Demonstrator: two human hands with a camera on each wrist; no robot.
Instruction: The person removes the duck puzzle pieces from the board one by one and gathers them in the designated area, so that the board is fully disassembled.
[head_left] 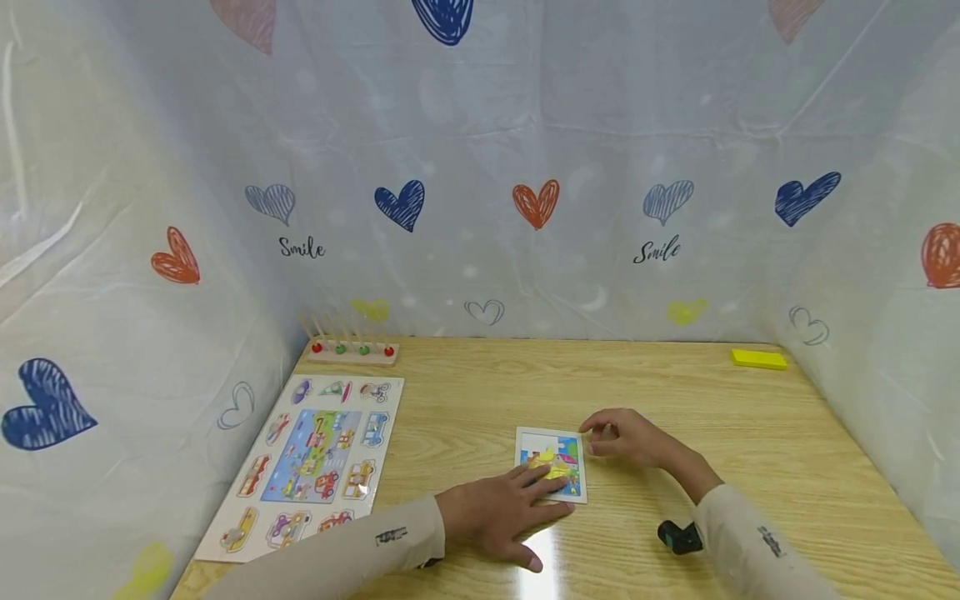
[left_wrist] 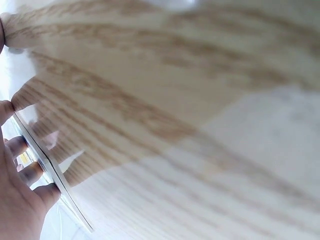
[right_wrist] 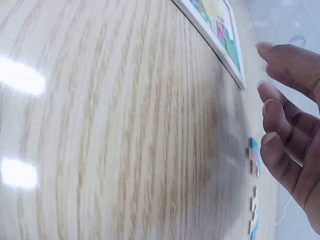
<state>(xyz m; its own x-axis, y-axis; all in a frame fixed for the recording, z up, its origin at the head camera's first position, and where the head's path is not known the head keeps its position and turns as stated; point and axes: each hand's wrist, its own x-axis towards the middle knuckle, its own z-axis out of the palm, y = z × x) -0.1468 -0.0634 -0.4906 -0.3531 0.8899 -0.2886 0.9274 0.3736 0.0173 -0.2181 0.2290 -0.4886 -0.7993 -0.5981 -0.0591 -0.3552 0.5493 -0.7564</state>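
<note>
A small jigsaw puzzle (head_left: 570, 451) in a white frame lies on the table, its picture colourful, with a blank white patch at its upper left. My left hand (head_left: 504, 510) rests on the lower part of it with spread, fairly straight fingers, which hide some of the picture. The left wrist view shows those fingers on the thin board's edge. My right hand (head_left: 626, 437) hovers by the puzzle's upper right corner, fingers loosely bent and holding nothing. Beyond these fingers, the right wrist view shows a loose puzzle piece (right_wrist: 254, 157) and another puzzle piece (right_wrist: 255, 215) on the table.
A large picture board (head_left: 381, 492) with vehicle shapes lies at the left. Behind it stands a wooden peg rack (head_left: 352, 353) with red and green beads. A yellow block (head_left: 759, 359) sits at the back right. A black device (head_left: 678, 537) is by the right cuff. Heart-printed sheets enclose the table.
</note>
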